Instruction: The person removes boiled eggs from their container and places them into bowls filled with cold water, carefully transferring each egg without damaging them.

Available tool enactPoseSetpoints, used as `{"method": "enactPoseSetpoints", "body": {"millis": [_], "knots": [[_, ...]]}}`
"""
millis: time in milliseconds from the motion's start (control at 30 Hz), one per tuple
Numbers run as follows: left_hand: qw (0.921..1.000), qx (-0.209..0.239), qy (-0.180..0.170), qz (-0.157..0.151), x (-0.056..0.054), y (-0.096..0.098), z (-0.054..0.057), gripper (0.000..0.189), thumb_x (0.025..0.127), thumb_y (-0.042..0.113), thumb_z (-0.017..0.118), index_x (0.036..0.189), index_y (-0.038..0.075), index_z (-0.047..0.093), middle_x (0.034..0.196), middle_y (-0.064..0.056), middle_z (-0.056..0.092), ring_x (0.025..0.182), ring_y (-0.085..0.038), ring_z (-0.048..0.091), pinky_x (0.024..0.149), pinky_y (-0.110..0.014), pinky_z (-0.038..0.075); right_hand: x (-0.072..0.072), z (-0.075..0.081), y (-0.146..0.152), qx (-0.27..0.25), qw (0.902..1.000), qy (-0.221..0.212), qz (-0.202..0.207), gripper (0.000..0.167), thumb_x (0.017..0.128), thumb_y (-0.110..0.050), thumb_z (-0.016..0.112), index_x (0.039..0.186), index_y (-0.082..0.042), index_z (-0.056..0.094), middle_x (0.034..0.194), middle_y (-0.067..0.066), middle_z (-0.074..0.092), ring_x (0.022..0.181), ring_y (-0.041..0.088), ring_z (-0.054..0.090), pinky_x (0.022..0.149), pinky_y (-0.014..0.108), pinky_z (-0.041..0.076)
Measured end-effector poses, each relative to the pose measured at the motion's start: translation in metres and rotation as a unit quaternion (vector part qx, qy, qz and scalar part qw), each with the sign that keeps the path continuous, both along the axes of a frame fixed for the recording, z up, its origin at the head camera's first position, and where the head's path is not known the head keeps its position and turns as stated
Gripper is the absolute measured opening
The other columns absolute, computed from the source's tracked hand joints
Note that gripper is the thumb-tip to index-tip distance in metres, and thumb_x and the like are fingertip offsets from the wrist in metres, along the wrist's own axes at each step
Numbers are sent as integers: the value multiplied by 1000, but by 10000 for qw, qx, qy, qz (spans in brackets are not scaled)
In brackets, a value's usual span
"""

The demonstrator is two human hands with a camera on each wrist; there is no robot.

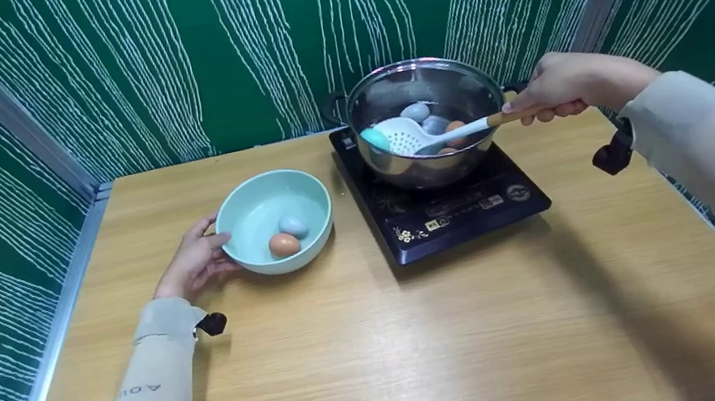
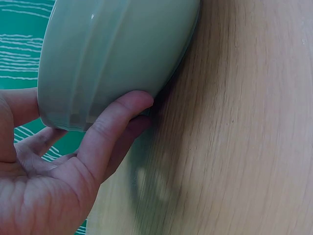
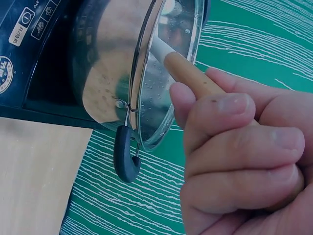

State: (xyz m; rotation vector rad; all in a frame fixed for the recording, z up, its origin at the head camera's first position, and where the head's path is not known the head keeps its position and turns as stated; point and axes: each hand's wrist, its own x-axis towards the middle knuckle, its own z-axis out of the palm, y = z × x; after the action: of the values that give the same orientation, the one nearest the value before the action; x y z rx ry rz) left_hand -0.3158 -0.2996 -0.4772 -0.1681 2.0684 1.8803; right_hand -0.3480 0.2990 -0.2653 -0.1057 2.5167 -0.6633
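Observation:
My right hand (image 1: 559,90) grips the wooden handle (image 3: 190,76) of a white skimmer (image 1: 403,136), with fingers curled round it. The skimmer's perforated head is inside a steel pot (image 1: 435,170). A turquoise egg (image 1: 375,139) lies at the head's left edge; whether it rests on the skimmer I cannot tell. A pale blue egg (image 1: 415,112) and a brown egg (image 1: 455,132) are also in the pot. My left hand (image 1: 198,258) holds the left side of a mint-green bowl (image 1: 244,211), a digit over its rim and others against its outside. In the bowl lie a pale blue egg (image 1: 293,225) and a brown egg (image 1: 284,245).
The pot stands on a black induction cooker (image 1: 467,212) at the back right of the wooden table (image 1: 382,354). Its black side handle (image 3: 126,154) juts out near my right hand. Green panels with white streaks (image 1: 248,53) enclose the table's back and sides.

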Motion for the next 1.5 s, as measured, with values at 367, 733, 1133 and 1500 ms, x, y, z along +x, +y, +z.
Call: {"method": "enactPoseSetpoints", "body": {"millis": [367, 733, 1133, 1500], "knots": [[9999, 122, -27, 31, 0, -1, 0, 65, 115, 12, 47, 174, 16, 22, 166, -32, 38, 110, -27, 77, 87, -39, 69, -2, -5, 2, -362, 9983, 34, -464, 39, 108, -47, 66, 103, -11, 81, 66, -7, 59, 50, 9, 47, 49, 23, 40], [9999, 86, -92, 26, 0, -1, 2, 65, 115, 14, 47, 175, 18, 21, 168, -29, 39, 120, -31, 73, 89, -40, 69, 2, 4, 3, -455, 9965, 228, -665, 43, 107, -51, 67, 107, -10, 82, 66, -7, 59, 50, 9, 47, 48, 24, 40], [9999, 72, -101, -51, 0, -1, 0, 64, 116, 15, 46, 175, 16, 20, 168, -30, 40, 119, -30, 73, 90, -40, 69, 7, 10, 0, -474, 9952, 398, -752, 47, 107, -54, 65, 107, -10, 81, 68, -6, 59, 52, 11, 49, 49, 26, 40], [9999, 52, -146, -8, 0, -1, 2, 65, 116, 15, 46, 176, 20, 19, 171, -28, 37, 131, -38, 68, 95, -43, 68, 8, 21, -7, -588, 9936, 476, -833, 41, 107, -50, 66, 101, -12, 80, 66, -7, 59, 49, 10, 47, 47, 25, 41]]}}
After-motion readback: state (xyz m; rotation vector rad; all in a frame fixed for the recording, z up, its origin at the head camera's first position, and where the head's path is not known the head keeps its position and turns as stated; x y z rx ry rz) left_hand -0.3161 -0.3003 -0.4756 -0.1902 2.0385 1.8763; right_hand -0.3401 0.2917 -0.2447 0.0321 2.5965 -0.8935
